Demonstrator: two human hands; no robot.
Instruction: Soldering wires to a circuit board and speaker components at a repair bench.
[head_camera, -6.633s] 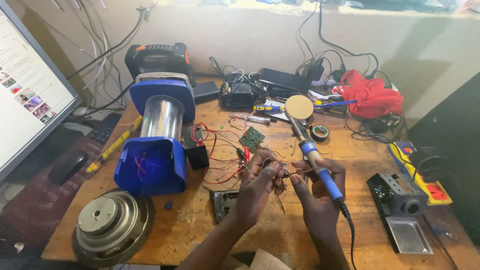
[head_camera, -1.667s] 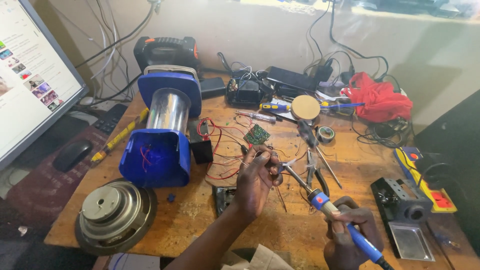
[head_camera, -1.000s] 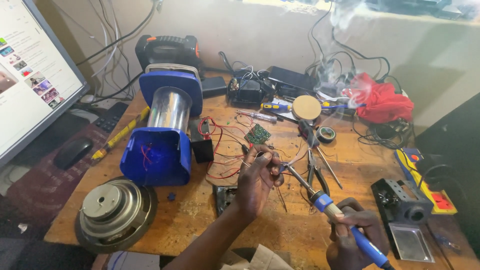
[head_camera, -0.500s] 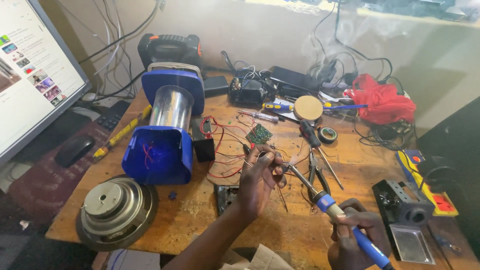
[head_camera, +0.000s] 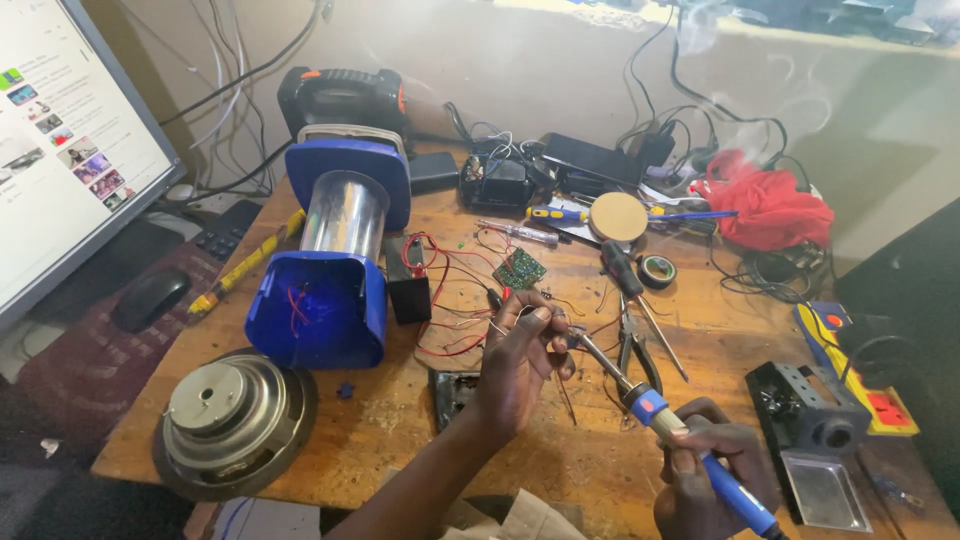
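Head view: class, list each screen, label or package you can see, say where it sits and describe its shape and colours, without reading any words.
Monitor: far left, tilted flat screen, white page with small coloured thumbnails, dark frame.
Tape roll: on the bench behind the pliers, small black ring with a green inner label.
Power strip: right edge, long yellow body, red socket, blue end.

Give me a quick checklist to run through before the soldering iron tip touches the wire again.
1. Right hand grips the blue soldering iron by its handle: ok.
2. Left hand pinches the thin wire: ok.
3. Iron tip close to the left fingertips: not ok.
4. Tip clean and tinned: cannot tell.
5. Pliers lying right under the iron's path: not ok.
6. Iron stand within reach on the right: ok.
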